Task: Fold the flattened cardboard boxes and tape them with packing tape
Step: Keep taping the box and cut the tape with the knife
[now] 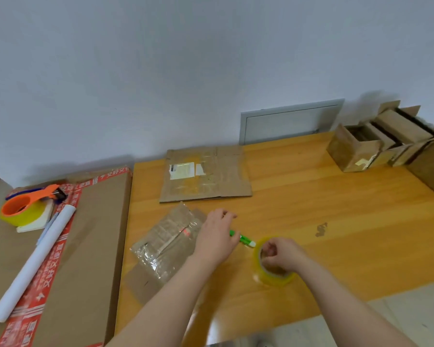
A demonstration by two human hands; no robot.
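A flattened cardboard box (pixel 164 242) covered in old clear tape lies near the front left of the wooden table (pixel 336 209). My left hand (pixel 216 236) rests palm down on its right edge, partly over a green and white pen-like tool (pixel 246 239). My right hand (pixel 282 255) grips a roll of clear yellowish packing tape (pixel 271 274) standing on the table, fingers curled into its core. A second flattened box (pixel 206 175) with a white label lies further back by the wall.
Several folded boxes (pixel 376 141) stand at the table's far right corner. Left of the table a large cardboard carton (pixel 85 246) holds an orange tape dispenser (pixel 25 207) and a white paper roll (pixel 35 261).
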